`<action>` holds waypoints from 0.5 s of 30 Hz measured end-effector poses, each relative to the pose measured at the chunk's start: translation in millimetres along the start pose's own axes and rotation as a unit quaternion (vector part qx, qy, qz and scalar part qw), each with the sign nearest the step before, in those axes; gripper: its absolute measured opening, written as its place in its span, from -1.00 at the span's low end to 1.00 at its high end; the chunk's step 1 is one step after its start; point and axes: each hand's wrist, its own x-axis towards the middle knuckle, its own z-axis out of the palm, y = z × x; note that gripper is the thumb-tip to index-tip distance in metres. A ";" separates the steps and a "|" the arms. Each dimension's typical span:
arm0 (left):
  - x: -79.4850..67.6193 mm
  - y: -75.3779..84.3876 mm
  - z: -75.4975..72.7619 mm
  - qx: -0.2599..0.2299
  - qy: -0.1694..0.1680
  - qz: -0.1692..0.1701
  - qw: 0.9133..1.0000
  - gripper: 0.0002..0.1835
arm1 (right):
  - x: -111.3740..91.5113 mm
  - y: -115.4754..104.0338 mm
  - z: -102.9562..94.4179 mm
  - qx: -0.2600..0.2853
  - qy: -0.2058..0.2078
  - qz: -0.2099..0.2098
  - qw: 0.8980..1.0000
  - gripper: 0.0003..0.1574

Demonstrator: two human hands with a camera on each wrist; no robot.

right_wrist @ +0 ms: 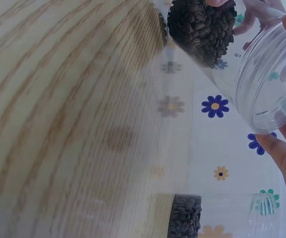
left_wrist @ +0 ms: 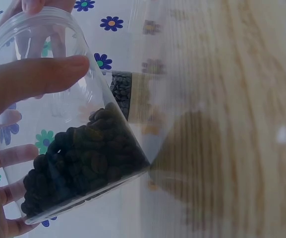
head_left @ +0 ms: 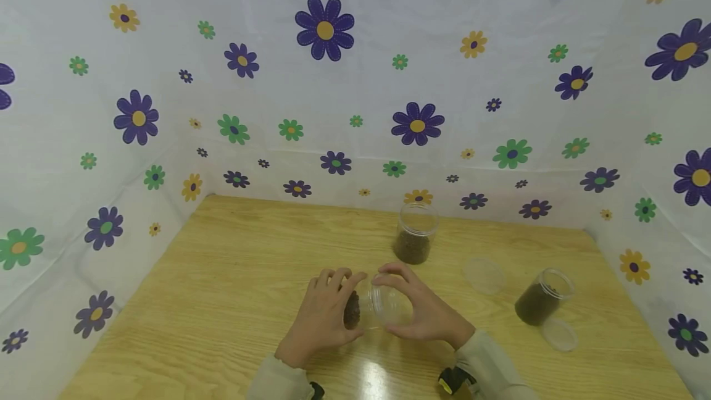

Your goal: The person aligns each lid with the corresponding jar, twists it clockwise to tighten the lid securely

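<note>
A clear jar [left_wrist: 90, 163] part-filled with dark coffee beans lies tilted between both hands, near the front middle of the table. My left hand [head_left: 324, 313] grips its body near the bean-filled end, thumb across the side. My right hand [head_left: 419, 304] curls round the ribbed mouth end, fingers above and thumb below in the head view. In the right wrist view the clear ring [right_wrist: 264, 84] at the mouth shows between the right fingers; I cannot tell whether a lid sits on it. The beans have slid to the lower side of the jar.
An uncovered jar of dark beans [head_left: 412, 245] stands behind the hands. Another uncovered jar with dark contents [head_left: 536, 303] is to the right. Clear round lids, one farther back [head_left: 484, 275] and one nearer [head_left: 559, 334], lie on the wooden table [head_left: 233, 264]. A flowered cloth [head_left: 355, 85] surrounds it.
</note>
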 end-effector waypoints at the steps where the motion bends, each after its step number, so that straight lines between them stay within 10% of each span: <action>1: -0.1 -0.1 0.4 0.001 0.000 0.000 1.000 0.08 | -0.1 -0.3 0.0 -0.001 0.000 0.005 1.000 -0.08; 15: 1.3 2.2 0.3 0.023 -0.001 0.002 1.000 0.09 | -1.6 -3.5 -0.2 0.051 -0.006 0.079 0.996 -0.08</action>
